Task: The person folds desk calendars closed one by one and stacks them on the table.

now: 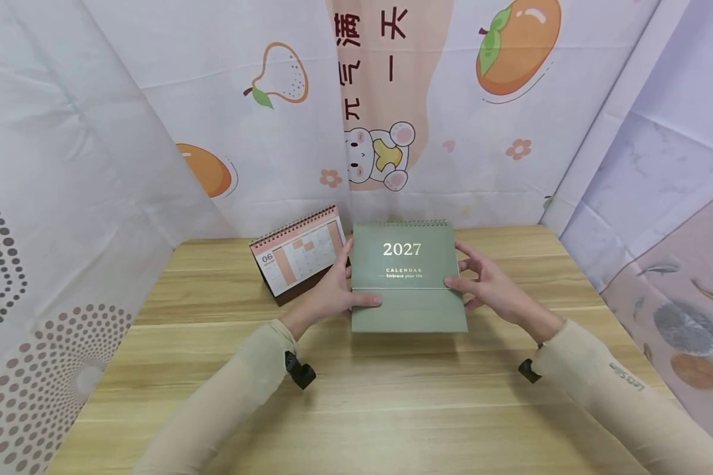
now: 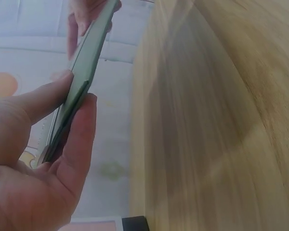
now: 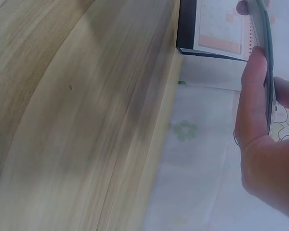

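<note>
A sage-green desk calendar (image 1: 403,310) with gold "2027" lettering and a spiral binding along its top edge is held between both hands. It looks folded nearly flat, and the left wrist view shows it raised off the table. At its left edge the left hand (image 1: 333,293) pinches it, thumb on the front face and fingers behind. On the opposite edge, the right hand (image 1: 492,285) grips it with the thumb over the front. Beside the left hand stands a pink-topped desk calendar (image 1: 304,258) showing "06", propped on its dark base.
A wood-grain table (image 1: 404,402) lies under the hands. Behind it hangs a white printed curtain (image 1: 214,99) with fruit and a cartoon figure, close to both calendars. More patterned cloth (image 1: 677,277) borders the right side.
</note>
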`<state>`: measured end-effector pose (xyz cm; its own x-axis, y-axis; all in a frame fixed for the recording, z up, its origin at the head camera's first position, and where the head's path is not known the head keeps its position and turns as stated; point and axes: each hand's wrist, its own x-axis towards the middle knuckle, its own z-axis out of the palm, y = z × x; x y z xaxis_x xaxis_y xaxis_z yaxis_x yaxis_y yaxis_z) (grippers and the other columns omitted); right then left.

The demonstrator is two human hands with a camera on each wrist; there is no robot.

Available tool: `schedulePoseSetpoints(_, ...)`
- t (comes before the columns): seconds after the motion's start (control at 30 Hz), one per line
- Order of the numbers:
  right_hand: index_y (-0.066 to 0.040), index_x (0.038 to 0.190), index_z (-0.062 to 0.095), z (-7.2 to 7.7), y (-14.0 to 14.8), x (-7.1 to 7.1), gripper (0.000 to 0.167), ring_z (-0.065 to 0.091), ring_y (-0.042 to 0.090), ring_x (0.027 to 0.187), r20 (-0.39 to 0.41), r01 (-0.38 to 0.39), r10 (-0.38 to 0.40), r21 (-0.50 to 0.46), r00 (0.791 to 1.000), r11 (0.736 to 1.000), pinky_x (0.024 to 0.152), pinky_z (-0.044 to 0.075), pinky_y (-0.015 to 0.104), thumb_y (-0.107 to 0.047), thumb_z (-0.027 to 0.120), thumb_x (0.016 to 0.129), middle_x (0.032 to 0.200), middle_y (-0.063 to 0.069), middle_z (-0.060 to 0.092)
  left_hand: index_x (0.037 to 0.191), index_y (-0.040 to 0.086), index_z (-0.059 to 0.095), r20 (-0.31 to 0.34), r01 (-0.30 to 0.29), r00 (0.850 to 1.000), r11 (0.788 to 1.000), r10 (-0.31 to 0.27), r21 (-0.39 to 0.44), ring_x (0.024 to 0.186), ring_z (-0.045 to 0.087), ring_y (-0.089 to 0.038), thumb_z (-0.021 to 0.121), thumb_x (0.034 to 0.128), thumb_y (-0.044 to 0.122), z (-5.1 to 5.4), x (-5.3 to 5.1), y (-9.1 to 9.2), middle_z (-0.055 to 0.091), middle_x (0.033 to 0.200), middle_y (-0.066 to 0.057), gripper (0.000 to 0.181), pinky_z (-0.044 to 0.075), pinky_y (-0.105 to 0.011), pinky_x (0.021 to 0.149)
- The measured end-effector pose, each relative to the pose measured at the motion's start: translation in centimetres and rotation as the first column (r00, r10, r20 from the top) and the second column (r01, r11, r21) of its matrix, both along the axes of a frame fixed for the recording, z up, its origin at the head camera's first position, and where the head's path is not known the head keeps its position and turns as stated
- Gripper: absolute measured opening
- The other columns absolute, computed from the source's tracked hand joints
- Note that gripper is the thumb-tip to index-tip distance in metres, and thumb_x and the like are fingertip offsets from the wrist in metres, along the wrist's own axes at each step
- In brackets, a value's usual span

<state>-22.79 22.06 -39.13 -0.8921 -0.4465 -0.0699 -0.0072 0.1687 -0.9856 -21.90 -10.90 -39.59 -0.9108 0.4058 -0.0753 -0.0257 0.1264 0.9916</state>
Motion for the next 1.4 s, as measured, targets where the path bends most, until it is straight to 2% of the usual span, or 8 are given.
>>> schedulePoseSetpoints(0.13,-0.018,0.163,0.015,-0.1,0.0,-0.2,0.086,0.070,0.026,0.087,-0.002,0.001,-0.001,0.002,1.000,1.000,0.063,0.059,0.054,-0.008,0.069,0.097,0.119,0.022,0.045,0.159,0.042,-0.012,-0.029,0.010,1.000,0.995,-0.012,-0.098,0.097,0.070,-0.030,0.088,0.0801,0.007,-0.2,-0.1,-0.1,0.057,0.139,-0.018,0.132,0.058,-0.047,0.058)
schedulePoseSetpoints(0.23,-0.017,0.163,0.015,-0.4,0.0,-0.4,0.087,0.070,0.027,0.087,-0.008,0.002,-0.002,0.012,1.000,1.000,0.062,0.059,0.054,-0.008,0.070,0.097,0.119,0.022,0.047,0.159,0.041,-0.014,-0.063,0.008,0.998,0.984,-0.019,-0.177,0.085,0.071,-0.028,0.089,0.0804,0.016,-0.4,0.0,-0.1,0.060,0.137,-0.015,0.131,0.055,-0.054,0.049)
schedulePoseSetpoints(0.43,-0.014,0.163,0.016,-1.1,0.0,-0.6,0.086,0.069,0.025,0.086,-0.015,0.007,-0.006,0.031,1.000,0.999,0.062,0.059,0.054,-0.008,0.070,0.097,0.113,0.020,0.046,0.160,0.038,-0.008,-0.097,-0.007,0.995,0.972,-0.017,-0.237,0.076,0.071,-0.025,0.091,0.0781,0.022,-1.2,-0.4,0.0,0.064,0.128,-0.012,0.129,0.054,-0.062,0.054)
schedulePoseSetpoints(0.6,-0.013,0.162,0.018,-1.8,0.2,-0.9,0.084,0.067,0.023,0.083,-0.016,0.019,-0.019,0.055,1.000,0.998,0.061,0.059,0.054,-0.009,0.070,0.097,0.111,0.018,0.044,0.161,0.030,-0.001,-0.085,-0.009,0.996,0.961,-0.015,-0.275,0.072,0.071,-0.025,0.090,0.0791,0.022,-1.6,-0.5,0.2,0.066,0.119,-0.012,0.123,0.055,-0.062,0.055)
schedulePoseSetpoints(0.8,-0.010,0.162,0.018,-2.3,0.5,-1.1,0.083,0.065,0.021,0.079,-0.009,0.012,-0.012,0.087,1.000,0.996,0.063,0.058,0.058,-0.009,0.070,0.097,0.113,0.021,0.043,0.161,0.015,-0.002,-0.019,0.024,0.999,0.972,-0.030,-0.235,0.074,0.071,-0.026,0.087,0.0825,0.013,-1.6,-0.5,0.4,0.065,0.120,-0.017,0.118,0.056,-0.060,0.060)
schedulePoseSetpoints(0.93,-0.006,0.162,0.015,-2.6,0.7,-1.3,0.085,0.064,0.020,0.077,0.005,0.006,-0.007,0.114,1.000,0.993,0.064,0.058,0.059,-0.009,0.069,0.097,0.117,0.023,0.042,0.161,0.016,-0.001,0.029,0.070,0.997,0.985,-0.066,-0.161,0.083,0.072,-0.029,0.083,0.0827,-0.001,-1.9,-0.7,0.3,0.061,0.119,-0.023,0.116,0.056,-0.062,0.063)
schedulePoseSetpoints(1.03,-0.005,0.161,0.014,-2.7,0.7,-1.4,0.085,0.063,0.021,0.078,0.018,0.002,-0.004,0.134,1.000,0.991,0.064,0.058,0.058,-0.010,0.070,0.097,0.120,0.025,0.041,0.162,0.017,0.002,0.042,0.091,0.995,0.984,-0.086,-0.152,0.086,0.072,-0.029,0.081,0.0815,-0.007,-2.2,-0.8,0.1,0.058,0.121,-0.025,0.116,0.057,-0.060,0.063)
schedulePoseSetpoints(1.4,-0.003,0.162,0.005,-3.4,0.0,-1.4,0.091,0.061,0.039,0.104,0.033,-0.032,0.026,0.211,0.999,0.977,0.065,0.060,0.051,-0.008,0.069,0.098,0.138,0.034,0.035,0.162,0.013,0.013,0.048,0.062,0.997,0.979,-0.054,-0.192,0.093,0.070,-0.030,0.080,0.0774,-0.014,-2.6,-0.8,0.0,0.050,0.129,-0.025,0.111,0.060,-0.048,0.061)
